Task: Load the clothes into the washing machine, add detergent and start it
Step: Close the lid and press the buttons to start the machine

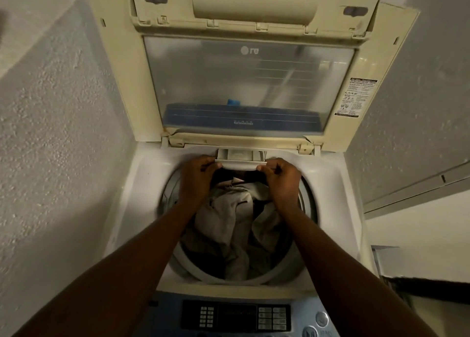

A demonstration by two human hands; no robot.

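You are looking straight down into a top-loading washing machine (122, 209) standing between a rough white wall (50, 133) on your left and a plain wall on your right. Its lid (249, 82) is standing open and upright at the far side, with a cloudy window in it. Both your arms are reaching forward across the drum opening. Your left hand (197, 177) and right hand (281, 181) are each pinching one end of the detergent drawer (240, 160), a small pale tray at the back rim of the tub, just below the lid hinge. The drawer's long axis is running left to right across your view, and it is sticking out toward you from its slot, so its compartments are showing partly behind the front lip. Below your hands, the clothes (236, 224) are lying crumpled in the drum, mostly beige fabric with darker pieces beneath. Nearest you, the control panel (236, 317) is showing rows of small buttons and round buttons on its right.
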